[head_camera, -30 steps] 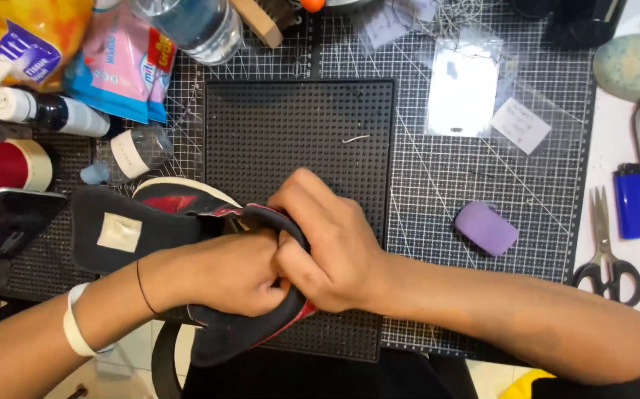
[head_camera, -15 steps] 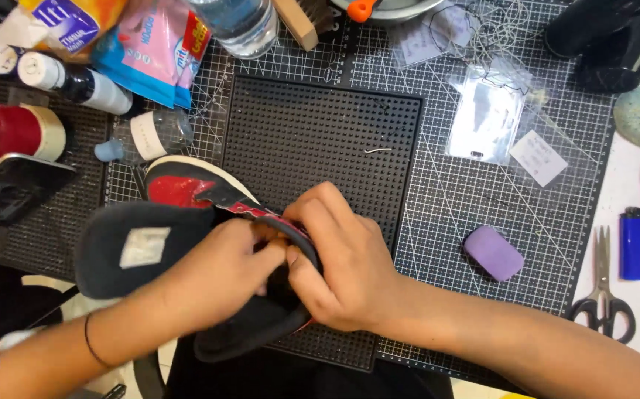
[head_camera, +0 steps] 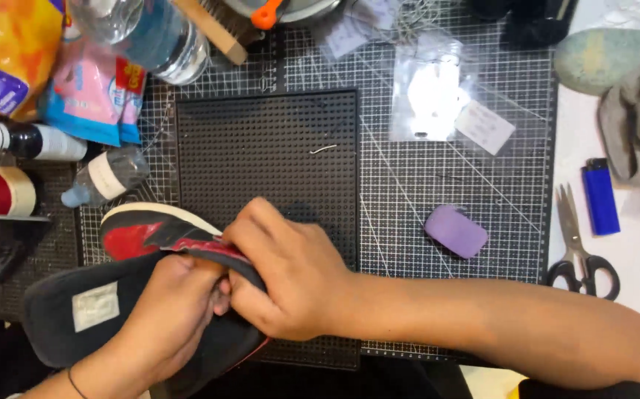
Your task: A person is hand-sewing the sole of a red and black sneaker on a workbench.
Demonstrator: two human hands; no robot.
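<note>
Top left: your orange-yellow snack bag point(head_camera: 9, 52), beside a pink-and-blue pouch point(head_camera: 91, 96).
Top centre: your clear plastic sachets point(head_camera: 438, 96) with white labels.
Insole: a white tag point(head_camera: 95, 305), probably sewn.

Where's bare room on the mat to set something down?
Free: the studded pad above the hands, bare but for a small wire bit; also the grid mat between the plastic bags and the purple block. Crowded: top left, with bottles and packets; the right strip has scissors and a lighter.

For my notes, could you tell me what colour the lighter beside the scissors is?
Blue, seen in the head view: the lighter lies right of the scissors.
</note>
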